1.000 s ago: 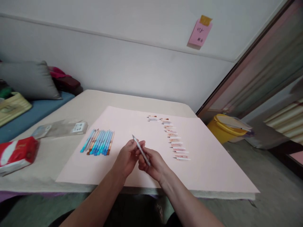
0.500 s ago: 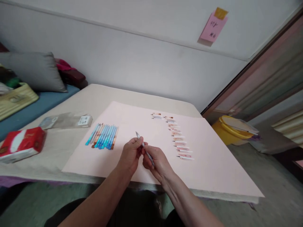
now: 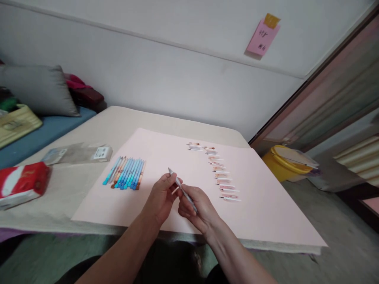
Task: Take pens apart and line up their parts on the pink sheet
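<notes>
Both hands hold a slim grey pen (image 3: 188, 200) over the near part of a pale pink sheet (image 3: 260, 205); its pointed tip is tilted up and away to the left. My left hand (image 3: 160, 198) pinches the pen near the tip with thumb and fingers. Lower down, my right hand (image 3: 199, 206) has its fingers closed round the barrel. Left of the hands lies a tight row of blue and brown pens (image 3: 127, 173), side by side. To the right, thin white sticks with dark tips, which look like pen refills (image 3: 227, 197), lie in a slanting column with small printed pieces beside them.
A clear plastic wrapper (image 3: 78, 154) and a red and white tissue pack (image 3: 23, 183) lie on the cloth at left. Beyond are a grey cushion (image 3: 38, 90) and a yellow basket (image 3: 19, 124). A yellow bucket (image 3: 274, 163) stands on the floor at right. The wall closes the back.
The hands have drawn slightly apart at the fingers, and more of the pen shows between them. The whole view has shifted a little; the pens and sticks on the sheet stay put.
</notes>
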A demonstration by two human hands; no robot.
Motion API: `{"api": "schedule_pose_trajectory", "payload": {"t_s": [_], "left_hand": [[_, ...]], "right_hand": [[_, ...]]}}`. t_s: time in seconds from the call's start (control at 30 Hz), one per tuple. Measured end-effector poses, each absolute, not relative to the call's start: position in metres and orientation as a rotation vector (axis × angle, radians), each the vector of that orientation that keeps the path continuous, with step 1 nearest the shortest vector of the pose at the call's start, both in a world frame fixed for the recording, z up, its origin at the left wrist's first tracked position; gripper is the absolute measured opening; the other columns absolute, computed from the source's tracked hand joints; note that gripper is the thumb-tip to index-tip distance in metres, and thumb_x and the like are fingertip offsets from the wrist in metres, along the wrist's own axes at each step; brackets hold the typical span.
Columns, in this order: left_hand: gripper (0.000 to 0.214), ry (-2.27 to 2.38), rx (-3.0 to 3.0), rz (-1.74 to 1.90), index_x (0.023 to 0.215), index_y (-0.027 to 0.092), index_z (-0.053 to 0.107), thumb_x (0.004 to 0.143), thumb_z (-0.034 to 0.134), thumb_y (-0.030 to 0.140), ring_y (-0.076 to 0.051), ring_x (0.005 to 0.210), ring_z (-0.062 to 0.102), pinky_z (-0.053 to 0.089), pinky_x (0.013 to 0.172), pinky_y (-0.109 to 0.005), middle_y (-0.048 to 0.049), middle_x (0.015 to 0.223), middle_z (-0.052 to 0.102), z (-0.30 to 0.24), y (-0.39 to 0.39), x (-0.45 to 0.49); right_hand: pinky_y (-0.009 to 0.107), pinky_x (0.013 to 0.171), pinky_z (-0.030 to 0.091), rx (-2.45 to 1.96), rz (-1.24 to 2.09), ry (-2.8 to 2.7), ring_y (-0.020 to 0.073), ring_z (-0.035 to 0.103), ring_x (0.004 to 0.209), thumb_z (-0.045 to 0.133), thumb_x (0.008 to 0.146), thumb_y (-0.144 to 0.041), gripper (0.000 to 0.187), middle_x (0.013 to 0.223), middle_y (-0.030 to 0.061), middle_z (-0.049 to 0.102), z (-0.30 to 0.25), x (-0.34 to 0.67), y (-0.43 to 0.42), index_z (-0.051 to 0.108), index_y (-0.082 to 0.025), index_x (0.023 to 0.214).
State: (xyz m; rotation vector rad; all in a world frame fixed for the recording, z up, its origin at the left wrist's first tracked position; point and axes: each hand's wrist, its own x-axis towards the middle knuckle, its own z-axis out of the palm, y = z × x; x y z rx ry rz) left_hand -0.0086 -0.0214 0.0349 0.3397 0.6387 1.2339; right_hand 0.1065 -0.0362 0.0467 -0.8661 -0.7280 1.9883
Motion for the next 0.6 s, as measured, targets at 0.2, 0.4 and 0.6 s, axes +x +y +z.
{"api": "schedule_pose_trajectory", "payload": {"t_s": [0.2,0.4,0.6], "left_hand": [[0.02,0.639,0.302,1.212,0.092,0.013,0.064,0.076,0.062,0.025,-0.02,0.089,0.06,0.046,0.076,-0.031,-0.0112,0.091,0.066,0.0361,-0.0223,-0.0085],[0.014,0.622,0.353,1.222,0.077,0.013,0.063,0.074,0.064,0.027,-0.011,0.062,0.056,0.045,0.064,-0.027,-0.006,0.078,0.066,0.0353,-0.0241,-0.0084],[0.022,0.616,0.323,1.204,0.094,0.013,0.064,0.076,0.062,0.026,-0.02,0.088,0.06,0.045,0.079,-0.034,-0.0121,0.093,0.067,0.0388,-0.0253,-0.0089]], "right_hand": [[0.021,0.036,0.014,-0.821,2.029,-0.707,0.0038,0.018,0.028,0.049,0.085,-0.035,0.028,0.029,-0.0085,0.032,0.0496,0.1127,-0.0391,0.054,-0.014,0.067],[0.02,0.036,0.013,-0.845,2.054,-0.71,0.0032,0.018,0.027,0.051,0.084,-0.036,0.028,0.029,-0.0089,0.032,0.0522,0.1124,-0.0403,0.053,-0.014,0.066],[0.02,0.037,0.013,-0.825,2.046,-0.672,0.0026,0.018,0.028,0.053,0.083,-0.033,0.024,0.03,-0.0096,0.032,0.0539,0.1133,-0.0398,0.053,-0.014,0.068]]}}
